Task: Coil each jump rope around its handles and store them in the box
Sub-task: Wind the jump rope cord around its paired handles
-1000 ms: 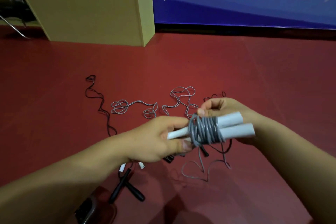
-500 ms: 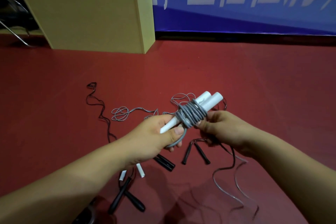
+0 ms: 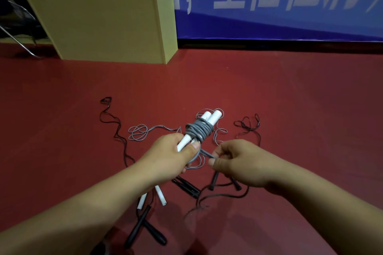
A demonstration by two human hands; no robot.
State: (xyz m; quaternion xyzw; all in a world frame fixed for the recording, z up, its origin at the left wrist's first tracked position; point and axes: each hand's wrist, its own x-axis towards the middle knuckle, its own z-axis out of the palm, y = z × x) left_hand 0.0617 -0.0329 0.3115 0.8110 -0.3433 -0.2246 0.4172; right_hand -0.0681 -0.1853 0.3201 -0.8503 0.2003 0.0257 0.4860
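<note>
We had the white handles [image 3: 204, 128] mid-frame, grey rope [image 3: 199, 130] coiled round them, left hand [image 3: 174, 158] fingers curled tight on their lower ends. Right hand [image 3: 238, 161] pinched the rope's loose tail. Box [image 3: 99, 20] sat upper left on the floor [image 3: 290, 99].

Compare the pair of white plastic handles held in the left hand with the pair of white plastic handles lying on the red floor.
The held white handles lie side by side, parallel, with grey cord coiled round them; the white handles on the floor are splayed apart and bare. The held pair is gripped at its near end by the left hand and points up and away; the floor pair lies flat on the red floor, partly hidden by the left forearm. Both are plain white tubes.
</note>
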